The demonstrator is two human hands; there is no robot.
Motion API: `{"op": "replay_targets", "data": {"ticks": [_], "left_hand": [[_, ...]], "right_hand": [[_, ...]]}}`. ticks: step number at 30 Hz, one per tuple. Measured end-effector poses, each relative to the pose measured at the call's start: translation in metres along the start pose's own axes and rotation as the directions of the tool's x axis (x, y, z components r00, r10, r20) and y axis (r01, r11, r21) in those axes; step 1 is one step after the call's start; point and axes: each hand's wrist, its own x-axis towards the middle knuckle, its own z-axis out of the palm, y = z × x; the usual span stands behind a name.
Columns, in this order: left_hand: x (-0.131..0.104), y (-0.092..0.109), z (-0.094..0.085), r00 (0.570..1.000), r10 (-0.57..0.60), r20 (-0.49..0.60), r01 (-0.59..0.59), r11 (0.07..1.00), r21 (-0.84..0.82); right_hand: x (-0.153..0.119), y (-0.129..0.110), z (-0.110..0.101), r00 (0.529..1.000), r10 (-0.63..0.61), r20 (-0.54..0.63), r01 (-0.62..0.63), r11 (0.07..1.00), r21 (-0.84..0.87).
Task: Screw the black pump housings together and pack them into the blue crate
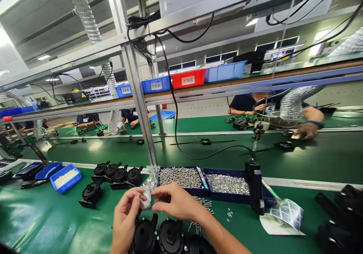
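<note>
My left hand (127, 214) is closed, thumb and fingers pinching a small crumpled clear plastic bag (146, 198). Just to its right is my right hand (174, 201), its curved index finger and thumb apart beside the bag's edge; I see nothing between them. Below both hands stand several round black pump-like housings (171, 236) with small screws at their rims. A clear bag of small metal parts (151, 180) lies behind my hands. Loose screws (202, 205) are scattered under my right forearm.
Blue trays hold screws (180, 177) and small metal nuts (227, 184). A black electric screwdriver (254, 188) hangs at the right, near a sticker sheet (285, 216). More black housings (119, 174) stand at left, by a blue bin (65, 178). A co-worker (246, 104) sits across the conveyor.
</note>
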Motion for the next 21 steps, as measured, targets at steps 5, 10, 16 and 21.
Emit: {"op": "replay_targets", "data": {"ticks": [5,10,16,21], "left_hand": [[0.0,-0.014,-0.084,0.994,-0.106,-0.04,0.112,0.96,0.256],[-0.005,-0.043,-0.13,0.981,-0.153,-0.115,0.19,0.853,0.486],[-0.001,-0.057,-0.125,0.993,-0.101,-0.064,0.119,0.811,0.573],[0.005,-0.046,-0.116,0.996,-0.085,-0.035,0.09,0.828,0.554]], "right_hand": [[-0.005,0.012,-0.059,0.961,0.204,-0.185,-0.275,0.721,-0.635],[0.001,0.056,-0.09,0.888,0.376,-0.266,-0.447,0.564,-0.695],[0.002,0.079,-0.091,0.88,0.399,-0.259,-0.453,0.536,-0.713],[-0.003,0.081,-0.095,0.886,0.392,-0.25,-0.445,0.558,-0.701]]}}
